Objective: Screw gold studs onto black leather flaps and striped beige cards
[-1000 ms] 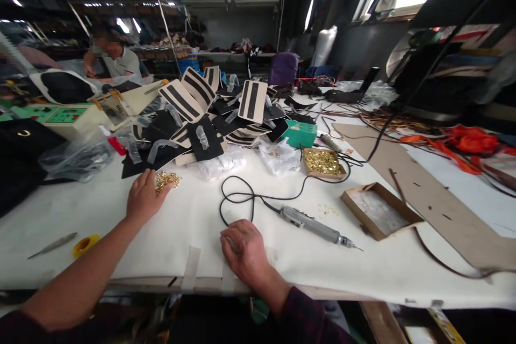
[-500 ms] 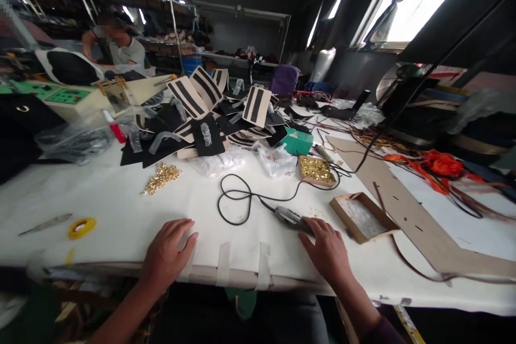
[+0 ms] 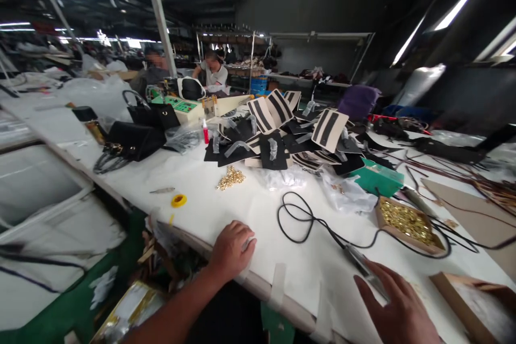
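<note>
- At the lower right of the frame I have my right hand (image 3: 403,306) open, fingers spread over the grey power tool (image 3: 358,260); whether skin meets casing, I can't tell.
- My left hand (image 3: 233,250) rests half-curled at the bench (image 3: 258,215) edge, lower centre; I can't tell if it pinches anything.
- The tool lies right of centre, its black cord (image 3: 296,241) looping toward mid-frame.
- I judge the step as reaching for the tool; a hold calls for closing fingers and thumb round its body, clear of the cord.
- Gold pieces (image 3: 230,178) lie piled left of centre, well apart from the tool.
</note>
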